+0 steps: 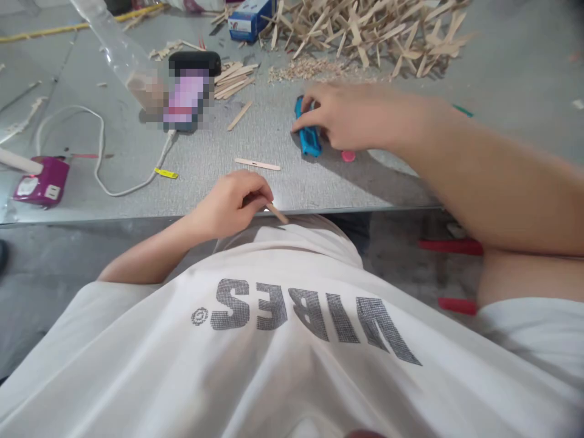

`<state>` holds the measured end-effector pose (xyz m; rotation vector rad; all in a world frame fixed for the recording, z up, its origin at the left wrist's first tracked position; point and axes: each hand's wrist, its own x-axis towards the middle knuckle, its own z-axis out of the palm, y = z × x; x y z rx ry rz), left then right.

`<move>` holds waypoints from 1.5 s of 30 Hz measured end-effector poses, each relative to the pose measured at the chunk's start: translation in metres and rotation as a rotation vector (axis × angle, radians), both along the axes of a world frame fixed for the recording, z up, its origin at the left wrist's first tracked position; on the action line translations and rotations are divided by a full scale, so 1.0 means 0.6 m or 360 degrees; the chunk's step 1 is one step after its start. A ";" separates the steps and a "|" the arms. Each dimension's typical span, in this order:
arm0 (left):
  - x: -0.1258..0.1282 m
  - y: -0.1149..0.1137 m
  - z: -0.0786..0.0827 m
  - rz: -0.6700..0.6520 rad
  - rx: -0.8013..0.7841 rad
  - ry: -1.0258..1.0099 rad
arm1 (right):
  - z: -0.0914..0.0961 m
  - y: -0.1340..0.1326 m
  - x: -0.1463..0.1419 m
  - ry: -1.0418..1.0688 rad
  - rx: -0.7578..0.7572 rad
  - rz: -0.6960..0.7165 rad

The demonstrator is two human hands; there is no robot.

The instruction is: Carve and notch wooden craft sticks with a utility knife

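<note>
Stick of pale flat wood (279,215) sits at the near edge of a shiny, grey textured worktop (205,198), pinched in the grip of the left hand (237,204). The right hand (340,115) closes its grip around a blue plastic tool (311,145) over the worktop, near a small pink disc (348,156). Farther back lie wood shavings (314,70) and a tangled heap of pale sticks (360,30). Below, red bars (451,245) show against grey floor (392,267).
</note>
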<state>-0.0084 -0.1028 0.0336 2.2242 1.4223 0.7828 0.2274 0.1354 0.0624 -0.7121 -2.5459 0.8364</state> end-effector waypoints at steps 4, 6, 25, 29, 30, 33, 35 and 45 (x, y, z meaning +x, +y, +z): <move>0.007 0.003 -0.015 0.0120 0.0260 0.0154 | -0.042 0.023 0.004 -0.0142 0.0501 0.0292; 0.010 0.001 -0.018 0.0178 0.0317 0.0154 | -0.058 0.047 0.005 0.0017 0.0571 0.0407; 0.021 -0.033 -0.179 0.0534 0.1008 0.0425 | -0.018 -0.293 -0.049 0.1971 -0.1240 0.0138; 0.018 -0.030 -0.192 0.0587 0.1029 0.0407 | -0.029 -0.294 -0.052 0.1958 -0.1163 0.0180; 0.018 -0.029 -0.195 0.0592 0.1040 0.0394 | -0.031 -0.295 -0.052 0.1984 -0.1174 0.0163; 0.019 -0.026 -0.204 0.0574 0.0995 0.0305 | -0.039 -0.303 -0.057 0.2044 -0.1211 0.0100; 0.021 -0.023 -0.208 0.0577 0.0892 0.0253 | -0.042 -0.308 -0.063 0.2047 -0.1192 0.0052; 0.016 -0.014 -0.207 0.0504 0.0814 0.0241 | -0.056 -0.320 -0.074 0.1930 -0.0914 -0.0034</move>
